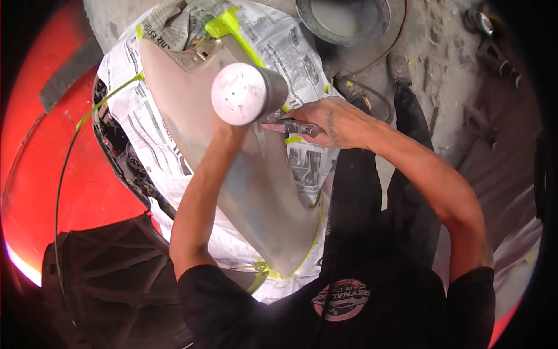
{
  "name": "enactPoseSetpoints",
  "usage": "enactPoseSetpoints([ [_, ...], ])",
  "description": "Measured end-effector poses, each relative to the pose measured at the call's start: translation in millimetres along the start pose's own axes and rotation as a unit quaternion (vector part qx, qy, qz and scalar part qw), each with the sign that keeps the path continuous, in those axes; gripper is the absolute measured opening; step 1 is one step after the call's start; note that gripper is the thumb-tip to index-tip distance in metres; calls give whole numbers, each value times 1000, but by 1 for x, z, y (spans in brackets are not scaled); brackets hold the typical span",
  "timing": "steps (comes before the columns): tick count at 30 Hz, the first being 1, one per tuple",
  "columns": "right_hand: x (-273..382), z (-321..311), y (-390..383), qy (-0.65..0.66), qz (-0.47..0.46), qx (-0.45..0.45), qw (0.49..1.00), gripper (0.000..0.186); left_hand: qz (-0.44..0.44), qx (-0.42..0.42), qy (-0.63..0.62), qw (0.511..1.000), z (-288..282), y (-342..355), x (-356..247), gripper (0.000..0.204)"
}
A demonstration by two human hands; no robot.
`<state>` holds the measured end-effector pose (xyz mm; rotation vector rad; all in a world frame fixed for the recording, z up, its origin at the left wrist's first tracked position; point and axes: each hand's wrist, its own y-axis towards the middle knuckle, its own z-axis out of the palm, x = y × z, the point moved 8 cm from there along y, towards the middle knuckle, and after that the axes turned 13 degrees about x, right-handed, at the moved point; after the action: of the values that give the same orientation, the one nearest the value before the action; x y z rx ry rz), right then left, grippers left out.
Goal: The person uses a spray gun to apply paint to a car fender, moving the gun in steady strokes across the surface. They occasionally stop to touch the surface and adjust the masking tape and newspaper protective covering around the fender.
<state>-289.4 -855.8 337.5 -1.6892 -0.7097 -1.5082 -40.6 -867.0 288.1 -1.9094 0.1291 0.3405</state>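
Note:
A spray gun (299, 129) of silver metal carries a cup with a white, round top (238, 93). My right hand (337, 122) is closed on the gun at the cup’s right. My left hand (229, 129) is just below the cup, its fingers hidden behind it. Beneath both hands lies a primer-grey, curved car panel (261, 221) with bluish patches, bordered by newspaper sheets (128, 113) and yellow-green masking tape (249, 52).
A red car body (70, 180) fills the left, with a dark underlay panel (110, 285) at lower left and a thin cable. A bucket (343, 38) and a hose stand on the concrete floor (433, 75) beyond the masked panel. My feet (398, 67) are at the right.

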Motion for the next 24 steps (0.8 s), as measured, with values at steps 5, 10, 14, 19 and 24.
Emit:
enactPoseSetpoints([
  [5,13,-9,-6,-1,-39,-28,999,45,40,-81,566,819,108,-62,-62,40],
  [10,43,-10,4,-2,-30,8,1000,48,141,-30,532,834,86,-95,-38,47],
  [14,91,-36,21,-44,-24,8,999,49,-36,-108,206,972,-110,-80,-83,53],
  [19,110,-45,22,-66,-82,-52,993,49,-133,-250,431,856,18,-131,-42,68],
  [24,135,-72,40,-44,-11,-30,999,45,-100,-323,301,892,-67,-130,-56,79],
])
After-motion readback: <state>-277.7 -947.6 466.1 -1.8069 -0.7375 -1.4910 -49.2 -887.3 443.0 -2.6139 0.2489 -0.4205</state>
